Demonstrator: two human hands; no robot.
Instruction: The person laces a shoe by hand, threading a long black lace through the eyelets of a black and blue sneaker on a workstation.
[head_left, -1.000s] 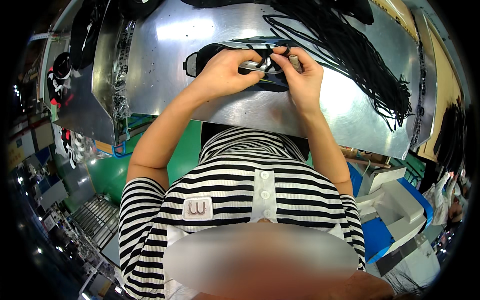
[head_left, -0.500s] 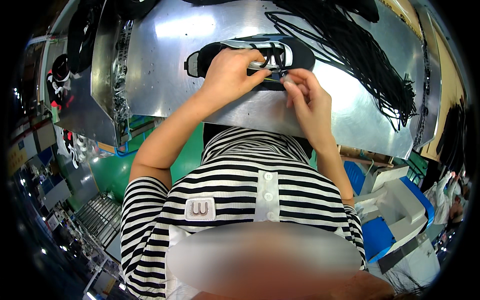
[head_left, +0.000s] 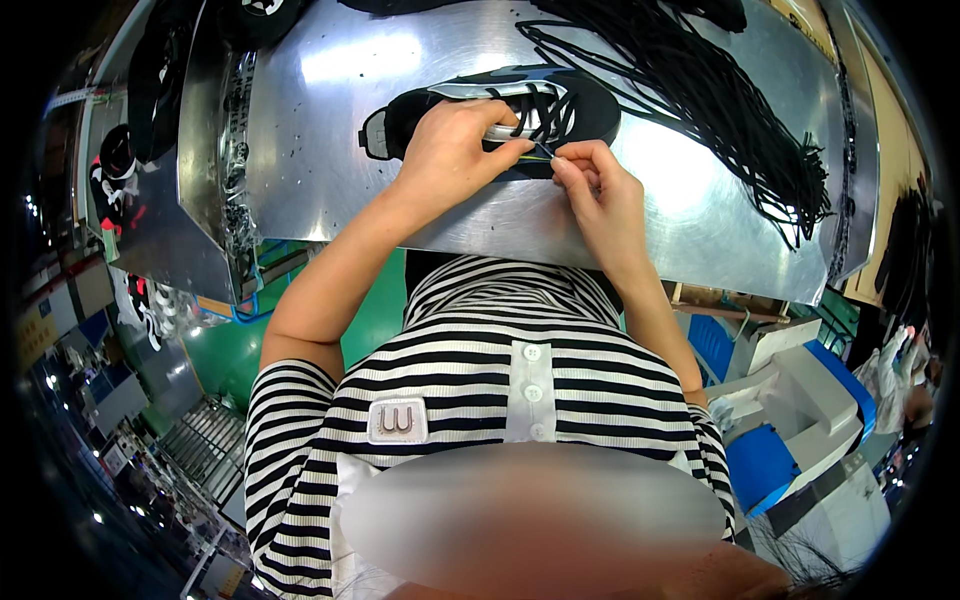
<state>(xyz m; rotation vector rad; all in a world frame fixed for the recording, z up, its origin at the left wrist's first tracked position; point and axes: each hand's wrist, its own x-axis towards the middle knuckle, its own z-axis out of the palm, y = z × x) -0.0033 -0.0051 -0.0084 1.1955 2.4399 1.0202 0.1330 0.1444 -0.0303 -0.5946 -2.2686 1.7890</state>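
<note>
A black sneaker point(head_left: 597, 112) with a pale silver lacing edge lies on its side on the metal tabletop, toe to the right and heel to the left. My left hand point(head_left: 455, 150) is closed on its upper beside the eyelets, with index finger and thumb at the lacing edge. The dark shoelace point(head_left: 545, 150) crosses the opening, and a short stretch shows between my hands. Thumb and index finger of my right hand point(head_left: 605, 195) pinch that lace at the near side of the shoe. The fingers of my left hand partly hide the shoe's middle.
A large bundle of black laces point(head_left: 715, 110) lies at the right of the metal table point(head_left: 330, 130). Other dark shoes point(head_left: 262, 18) stand at the far left. Below the table on the right are an open grey-white box point(head_left: 800, 400) and blue bins point(head_left: 755, 468).
My right hand has moved slightly left and down, still pinching the lace. More lace crossings show on the shoe. My left hand stays almost where it was.
</note>
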